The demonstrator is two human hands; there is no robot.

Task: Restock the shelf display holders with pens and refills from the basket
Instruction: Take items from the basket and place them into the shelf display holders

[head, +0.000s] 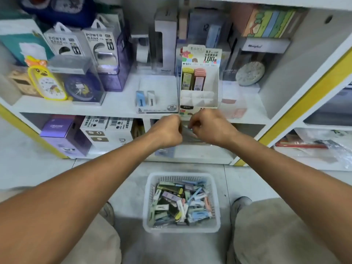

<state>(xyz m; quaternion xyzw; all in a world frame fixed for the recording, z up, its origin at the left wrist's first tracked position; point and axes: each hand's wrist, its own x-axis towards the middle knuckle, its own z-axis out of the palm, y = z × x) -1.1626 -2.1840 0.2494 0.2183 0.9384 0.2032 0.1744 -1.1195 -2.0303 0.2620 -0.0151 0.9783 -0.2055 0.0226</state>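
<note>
Head view: both hands, left hand (167, 130) and right hand (207, 126), curl at the shelf (122, 105) edge, pinching a clear wrapper (185, 133) between them. The display holder (200, 82) stands at 12 o'clock; the basket (148, 206) of refills (181, 202) sits on the floor at 6 o'clock.

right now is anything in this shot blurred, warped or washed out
Head view: strong wide-angle bending, the yellow shelf edge bows outward; the whole frame is soft, small print unreadable; the left hand and right hand are slightly smeared, so what their grip holds is unclear; bright glare washes out the shelf board; the basket on the floor is evenly lit.
</note>
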